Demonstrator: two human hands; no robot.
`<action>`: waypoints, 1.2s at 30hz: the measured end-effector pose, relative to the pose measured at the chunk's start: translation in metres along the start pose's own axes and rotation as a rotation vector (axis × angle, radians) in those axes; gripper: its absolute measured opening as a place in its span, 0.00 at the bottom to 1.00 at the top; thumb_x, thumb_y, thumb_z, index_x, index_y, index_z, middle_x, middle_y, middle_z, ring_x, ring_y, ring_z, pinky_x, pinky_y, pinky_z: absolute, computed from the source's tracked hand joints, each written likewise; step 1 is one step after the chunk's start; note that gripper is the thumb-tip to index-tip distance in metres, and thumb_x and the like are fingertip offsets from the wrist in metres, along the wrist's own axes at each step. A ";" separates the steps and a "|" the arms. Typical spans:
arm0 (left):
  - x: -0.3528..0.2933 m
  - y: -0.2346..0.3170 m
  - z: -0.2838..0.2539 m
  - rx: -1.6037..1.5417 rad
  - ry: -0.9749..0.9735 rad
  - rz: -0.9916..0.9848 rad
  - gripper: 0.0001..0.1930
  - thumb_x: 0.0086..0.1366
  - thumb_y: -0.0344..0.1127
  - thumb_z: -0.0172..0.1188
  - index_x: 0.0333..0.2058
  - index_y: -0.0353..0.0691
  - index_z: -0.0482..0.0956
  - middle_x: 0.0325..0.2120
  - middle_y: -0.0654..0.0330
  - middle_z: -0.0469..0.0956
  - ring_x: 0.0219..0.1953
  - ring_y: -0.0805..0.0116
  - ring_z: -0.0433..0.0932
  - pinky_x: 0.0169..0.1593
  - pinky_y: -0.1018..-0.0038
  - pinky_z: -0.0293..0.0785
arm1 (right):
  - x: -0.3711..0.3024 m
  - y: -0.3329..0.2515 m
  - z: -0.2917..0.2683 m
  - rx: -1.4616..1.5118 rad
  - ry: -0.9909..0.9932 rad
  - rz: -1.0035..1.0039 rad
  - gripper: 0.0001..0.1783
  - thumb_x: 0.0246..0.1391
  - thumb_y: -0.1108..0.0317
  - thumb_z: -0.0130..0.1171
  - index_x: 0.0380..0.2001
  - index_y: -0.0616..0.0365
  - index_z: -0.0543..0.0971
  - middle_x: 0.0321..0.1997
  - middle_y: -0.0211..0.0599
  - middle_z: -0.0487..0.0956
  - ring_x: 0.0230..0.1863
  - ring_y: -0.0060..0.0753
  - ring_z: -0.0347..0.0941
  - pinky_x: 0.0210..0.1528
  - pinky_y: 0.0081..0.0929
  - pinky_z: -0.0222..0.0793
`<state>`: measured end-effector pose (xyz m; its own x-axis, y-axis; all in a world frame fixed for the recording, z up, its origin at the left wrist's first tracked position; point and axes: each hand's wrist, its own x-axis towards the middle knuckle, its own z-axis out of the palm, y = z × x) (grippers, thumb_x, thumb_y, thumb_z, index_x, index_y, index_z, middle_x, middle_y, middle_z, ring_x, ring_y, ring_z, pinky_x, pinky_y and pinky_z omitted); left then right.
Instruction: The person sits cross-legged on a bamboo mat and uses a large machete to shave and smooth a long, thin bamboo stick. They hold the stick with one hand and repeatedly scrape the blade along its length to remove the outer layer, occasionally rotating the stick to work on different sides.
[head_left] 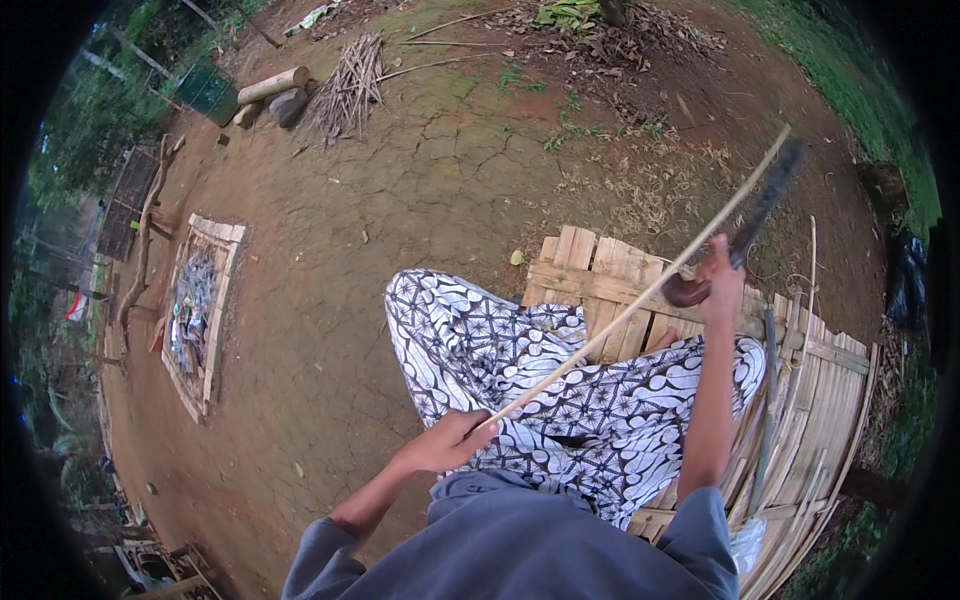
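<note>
A person in a grey top and black-and-white patterned trousers [560,375] sits on a low platform of split bamboo slats [810,400] set on cracked, reddish bare earth [400,200], seen from above. The left hand [447,440], near the lap, has its fingers clenched around the near end of a long, thin bamboo strip [630,300], which runs diagonally up and to the right across the knees and ends in the air at far right. The right hand [718,272], raised over the right knee, has its fingers grasping the handle of a dark, long-bladed knife [765,205]; the blade points up and away to the right, lying just beside the strip where the hand meets it, though whether the edge is touching the strip cannot be made out. More loose strips lie along the platform's right edge. To the left, well apart from the person, a flat wooden-framed tray [203,315] rests on the ground with small grey pieces spread inside it. At far left lie a bundle of thin sticks [348,88], a short log [272,84] and a green container [208,92], with greenery around the clearing's rim.
</note>
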<state>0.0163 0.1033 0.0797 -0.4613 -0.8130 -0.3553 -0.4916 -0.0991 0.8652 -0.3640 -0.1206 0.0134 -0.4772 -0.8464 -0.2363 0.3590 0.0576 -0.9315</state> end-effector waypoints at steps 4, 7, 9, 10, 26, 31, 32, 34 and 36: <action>0.039 0.021 0.004 -0.133 0.220 -0.100 0.22 0.73 0.46 0.39 0.29 0.33 0.72 0.15 0.66 0.63 0.17 0.76 0.62 0.22 0.74 0.59 | -0.038 0.032 0.027 -0.286 -0.152 -0.034 0.20 0.59 0.52 0.56 0.25 0.58 0.74 0.11 0.22 0.66 0.10 0.14 0.59 0.12 0.18 0.55; 0.066 0.015 0.008 -0.188 0.431 -0.073 0.22 0.72 0.43 0.37 0.31 0.31 0.73 0.12 0.60 0.65 0.16 0.71 0.65 0.23 0.71 0.63 | -0.060 0.049 0.041 -0.489 -0.324 -0.180 0.20 0.59 0.55 0.54 0.24 0.62 0.75 0.12 0.26 0.68 0.12 0.18 0.62 0.15 0.23 0.57; 0.082 0.022 0.005 -0.239 0.549 -0.086 0.21 0.72 0.42 0.38 0.28 0.31 0.72 0.13 0.64 0.65 0.15 0.74 0.63 0.22 0.74 0.61 | -0.081 0.054 0.051 -0.567 -0.491 -0.375 0.19 0.58 0.56 0.54 0.25 0.62 0.75 0.12 0.28 0.69 0.13 0.22 0.64 0.17 0.26 0.60; 0.088 0.029 0.000 -0.299 0.575 -0.092 0.21 0.72 0.41 0.38 0.27 0.32 0.72 0.13 0.65 0.64 0.15 0.75 0.62 0.22 0.75 0.60 | -0.089 0.056 0.053 -0.569 -0.595 -0.432 0.18 0.57 0.56 0.54 0.26 0.62 0.75 0.12 0.31 0.70 0.13 0.26 0.66 0.18 0.29 0.61; 0.085 0.040 -0.012 -0.653 0.465 -0.261 0.21 0.72 0.45 0.38 0.29 0.35 0.70 0.14 0.69 0.61 0.15 0.80 0.59 0.19 0.80 0.54 | -0.111 0.049 0.059 -0.834 -0.837 -1.022 0.24 0.43 0.44 0.61 0.19 0.56 0.73 0.13 0.36 0.71 0.15 0.42 0.70 0.20 0.36 0.66; 0.085 0.053 -0.005 -0.839 0.430 -0.362 0.19 0.73 0.47 0.37 0.30 0.39 0.67 0.14 0.72 0.55 0.14 0.82 0.53 0.17 0.81 0.49 | -0.130 0.049 0.059 -0.867 -0.827 -1.100 0.26 0.46 0.41 0.59 0.20 0.55 0.74 0.13 0.35 0.73 0.14 0.40 0.71 0.18 0.33 0.66; 0.082 0.051 -0.002 -0.822 0.436 -0.351 0.19 0.73 0.47 0.37 0.30 0.39 0.67 0.14 0.72 0.55 0.13 0.82 0.53 0.17 0.81 0.49 | -0.132 0.049 0.059 -0.872 -0.828 -1.148 0.27 0.46 0.39 0.59 0.21 0.55 0.75 0.14 0.34 0.74 0.14 0.39 0.72 0.17 0.32 0.66; 0.077 0.047 0.002 -0.789 0.449 -0.331 0.19 0.73 0.48 0.37 0.30 0.39 0.67 0.14 0.72 0.56 0.13 0.82 0.53 0.16 0.81 0.48 | -0.123 0.049 0.058 -0.898 -0.832 -1.093 0.26 0.46 0.39 0.58 0.21 0.54 0.75 0.14 0.35 0.74 0.15 0.39 0.73 0.17 0.31 0.67; 0.082 0.044 -0.002 -0.704 0.471 -0.321 0.20 0.73 0.49 0.36 0.31 0.39 0.67 0.14 0.72 0.55 0.13 0.82 0.53 0.16 0.81 0.48 | -0.119 0.054 0.060 -0.869 -0.776 -1.038 0.26 0.46 0.39 0.58 0.21 0.53 0.76 0.14 0.35 0.74 0.15 0.39 0.73 0.17 0.30 0.67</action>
<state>-0.0413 0.0314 0.0892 0.0460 -0.8209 -0.5692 0.0928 -0.5638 0.8207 -0.2397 -0.0487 0.0082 0.4009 -0.7486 0.5281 -0.5408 -0.6587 -0.5231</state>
